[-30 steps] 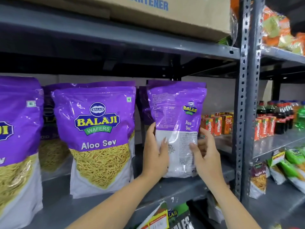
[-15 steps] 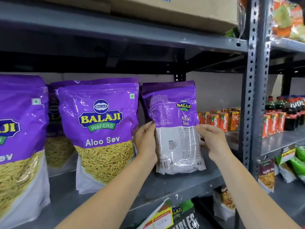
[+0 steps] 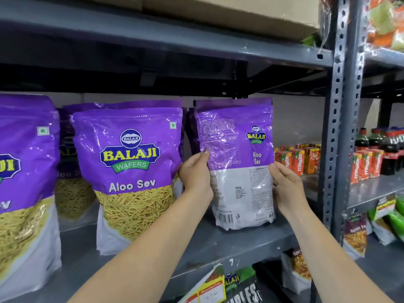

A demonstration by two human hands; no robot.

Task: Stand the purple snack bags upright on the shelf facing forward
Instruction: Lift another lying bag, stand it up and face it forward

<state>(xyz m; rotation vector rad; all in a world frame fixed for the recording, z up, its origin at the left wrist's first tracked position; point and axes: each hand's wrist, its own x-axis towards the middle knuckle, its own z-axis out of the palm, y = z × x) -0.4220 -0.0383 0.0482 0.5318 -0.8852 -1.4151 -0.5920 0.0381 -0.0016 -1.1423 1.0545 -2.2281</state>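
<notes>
I hold a purple Aloo Sev snack bag [image 3: 237, 162] upright on the grey shelf [image 3: 218, 243], its printed back side turned toward me. My left hand [image 3: 195, 172] grips its left edge and my right hand [image 3: 286, 186] grips its right edge. Another purple bag stands right behind it. To the left, a purple bag [image 3: 133, 171] stands upright with its front label facing forward, more bags behind it. A further front-facing purple bag [image 3: 24, 189] is at the far left edge.
A grey perforated upright post [image 3: 341, 127] bounds the shelf on the right. Beyond it are juice cartons [image 3: 299, 159] and dark soda bottles [image 3: 389, 149]. A cardboard box [image 3: 218, 9] sits on the shelf above. Smaller snack packs [image 3: 355, 235] hang lower right.
The held bag has moved back and down onto the shelf, and now stands straighter. Both hands have shifted to its side edges.
</notes>
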